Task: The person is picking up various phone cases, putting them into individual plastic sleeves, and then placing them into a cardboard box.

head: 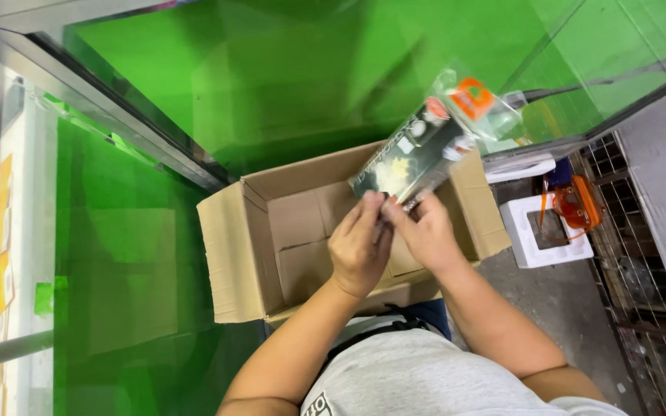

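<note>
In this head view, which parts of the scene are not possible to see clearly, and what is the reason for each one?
- Lower end of the clear packet: covered by the left hand and right hand.
- What the packet contains: blurred by glare on the plastic.
- Part of the cardboard box floor: hidden behind both hands and forearms.
- Orange object on the white stand: too small to identify.
- Person's elbows: cut off by the bottom edge.

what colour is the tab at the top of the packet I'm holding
Orange, on the clear packet, seen in the head view.
</note>
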